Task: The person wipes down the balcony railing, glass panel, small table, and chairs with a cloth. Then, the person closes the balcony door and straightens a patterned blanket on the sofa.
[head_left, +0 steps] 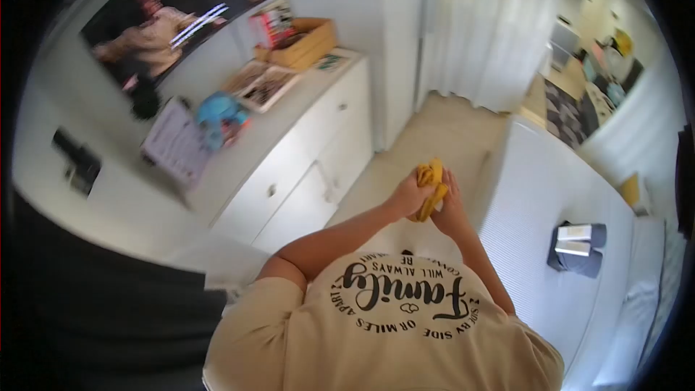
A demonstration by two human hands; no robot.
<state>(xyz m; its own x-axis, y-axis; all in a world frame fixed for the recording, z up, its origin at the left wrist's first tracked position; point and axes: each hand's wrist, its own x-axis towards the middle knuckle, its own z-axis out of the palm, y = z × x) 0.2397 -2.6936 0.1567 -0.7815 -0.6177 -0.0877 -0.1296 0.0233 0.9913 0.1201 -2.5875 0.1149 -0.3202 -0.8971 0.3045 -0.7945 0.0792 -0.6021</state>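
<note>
A yellow item with loose folds or strips (431,190), looking like a banana with its peel hanging, is between my two hands in front of my chest. My left hand (411,195) is closed around its left side. On the other side my right hand (451,206) holds it too, palm against it and fingers pointing up along its edge. The fine detail of the item is blurred, and the hands hide part of it.
On the left stands a white dresser (304,137) with a wooden box (311,43), a tray (264,87) and a blue item (219,112). A screen (174,22) hangs above. At right is a bed (536,195) with dark folded items (590,261).
</note>
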